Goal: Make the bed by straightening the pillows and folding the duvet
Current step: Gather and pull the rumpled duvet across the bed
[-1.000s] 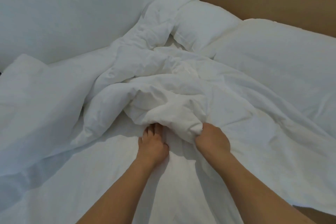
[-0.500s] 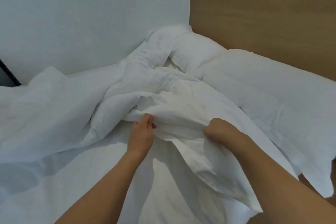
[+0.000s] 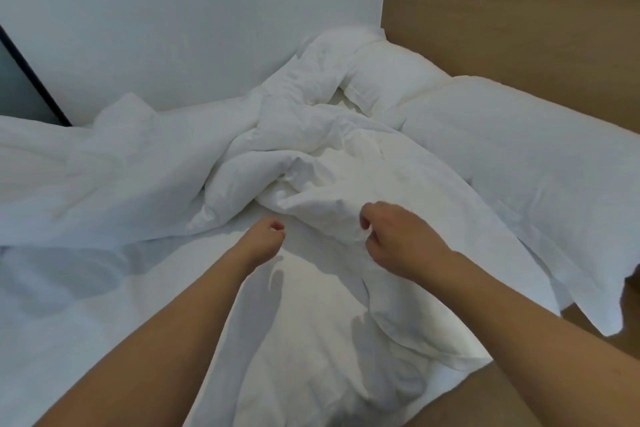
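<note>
Both hands curled at the near edge of the crumpled white cotton duvet point(image 3: 311, 163). Right hand point(image 3: 398, 239) pinches a duvet fold; left hand point(image 3: 265, 237) fist-curled just beside it, grip unclear. Two white pillows point(image 3: 502, 149) beyond duvet, against wooden headboard point(image 3: 519, 17).

A wooden headboard point(image 3: 519, 21) meets the white wall point(image 3: 173, 17) behind.

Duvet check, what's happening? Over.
Right hand pinches crumpled white duvet; left hand curled beside it, grip unclear. Duvet unfolded. White pillows at wooden headboard.
</note>
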`<state>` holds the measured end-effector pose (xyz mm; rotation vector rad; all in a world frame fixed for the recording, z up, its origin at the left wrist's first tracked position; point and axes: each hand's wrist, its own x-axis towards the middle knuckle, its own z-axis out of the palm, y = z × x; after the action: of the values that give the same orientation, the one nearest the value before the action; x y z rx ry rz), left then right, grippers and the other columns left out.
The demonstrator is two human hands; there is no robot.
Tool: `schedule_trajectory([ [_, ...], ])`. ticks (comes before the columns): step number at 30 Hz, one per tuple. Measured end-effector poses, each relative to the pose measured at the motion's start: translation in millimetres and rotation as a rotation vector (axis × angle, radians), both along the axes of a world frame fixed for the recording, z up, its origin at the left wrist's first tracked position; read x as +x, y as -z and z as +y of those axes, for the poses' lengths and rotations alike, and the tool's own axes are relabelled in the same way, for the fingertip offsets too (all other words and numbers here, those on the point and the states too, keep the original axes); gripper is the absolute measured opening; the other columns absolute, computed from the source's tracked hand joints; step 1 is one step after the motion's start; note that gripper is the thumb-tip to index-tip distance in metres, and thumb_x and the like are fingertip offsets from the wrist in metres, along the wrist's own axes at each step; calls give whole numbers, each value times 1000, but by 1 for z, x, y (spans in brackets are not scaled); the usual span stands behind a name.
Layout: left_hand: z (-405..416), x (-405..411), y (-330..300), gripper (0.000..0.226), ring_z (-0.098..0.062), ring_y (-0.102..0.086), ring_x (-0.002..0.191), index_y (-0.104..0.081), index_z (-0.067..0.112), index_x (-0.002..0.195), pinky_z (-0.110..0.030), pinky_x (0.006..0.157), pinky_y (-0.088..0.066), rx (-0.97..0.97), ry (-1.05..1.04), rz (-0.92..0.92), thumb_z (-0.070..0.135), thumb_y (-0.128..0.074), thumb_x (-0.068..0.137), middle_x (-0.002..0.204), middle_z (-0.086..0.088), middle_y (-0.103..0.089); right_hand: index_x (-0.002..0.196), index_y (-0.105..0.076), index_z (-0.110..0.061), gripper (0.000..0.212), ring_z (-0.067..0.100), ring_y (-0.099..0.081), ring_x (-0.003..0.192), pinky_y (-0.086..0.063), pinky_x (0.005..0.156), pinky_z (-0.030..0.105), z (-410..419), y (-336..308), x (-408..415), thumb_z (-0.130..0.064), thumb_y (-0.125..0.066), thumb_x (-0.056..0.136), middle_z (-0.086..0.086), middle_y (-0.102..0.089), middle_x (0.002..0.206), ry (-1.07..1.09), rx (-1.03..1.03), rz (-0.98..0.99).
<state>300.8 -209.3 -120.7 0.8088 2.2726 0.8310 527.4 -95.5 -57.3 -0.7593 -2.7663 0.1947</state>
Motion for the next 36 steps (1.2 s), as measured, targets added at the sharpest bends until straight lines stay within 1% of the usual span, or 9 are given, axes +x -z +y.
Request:
schedule_trajectory([
  [4,9,-1,8,38,-19,-54,118,-56,22,129,-31,98,-42,-25,103,81,16,-38,96,135,-3,-54,131,-46,-21,46,27,-47,120,-38,98,36,-14,41,-27,-30,-51,87,6,-46,133,-77,-234,-465],
  [11,25,4,16,48,-17,-42,132,-41,28,143,-26,101,-33,30,192,167,11,-35,98,151,4,-37,152,-12,-7,92,37,-31,134,-18,113,49,29,114,-64,-32,-60,78,24,-21,153,290,53,-388],
  [14,27,-2,21,49,-16,-38,134,-37,28,144,-24,101,-31,42,206,175,11,-37,98,153,7,-31,131,-53,5,86,39,-58,101,-33,96,48,48,139,-77,-24,-77,54,27,-60,116,300,160,-324],
  [18,34,-6,27,49,-14,-37,134,-37,27,144,-21,99,-29,61,210,178,12,-38,98,152,8,-30,86,-71,-6,31,30,-60,72,-44,75,38,69,136,-86,-17,-78,58,14,-64,76,279,285,-290],
  [22,40,-7,34,64,-21,-16,144,-21,31,150,-32,112,-25,29,245,315,19,-49,93,159,6,-10,100,-68,-16,21,26,-63,99,-41,81,30,83,95,-96,-17,-53,86,7,-69,105,243,-52,-306],
  [27,55,-8,13,124,-28,8,148,29,44,142,-55,115,-17,40,18,505,50,-73,73,157,0,23,75,-63,-7,22,23,-54,70,-41,59,23,78,-27,-104,6,-45,73,12,-57,73,46,-810,-57],
  [29,64,-16,-4,118,-36,-14,144,13,35,149,-57,108,-28,157,-135,592,56,-71,70,158,-11,-1,72,-63,-8,20,25,-57,65,-47,60,30,70,-61,-88,2,-47,64,13,-58,68,-51,-1009,-74],
  [32,59,-36,-36,64,-42,-52,115,-38,23,139,-49,91,-46,253,-227,715,38,-58,80,130,-19,-53,69,-66,-9,24,28,-60,66,-51,66,34,71,-74,-61,0,-48,56,15,-61,70,-19,-1183,-199],
  [36,31,-45,-92,30,-35,-63,97,-62,25,112,-38,78,-50,107,52,814,22,-54,84,109,-10,-68,83,-59,-10,21,17,-50,67,-42,55,19,76,-61,-50,1,-41,83,6,-56,82,70,-643,-401],
])
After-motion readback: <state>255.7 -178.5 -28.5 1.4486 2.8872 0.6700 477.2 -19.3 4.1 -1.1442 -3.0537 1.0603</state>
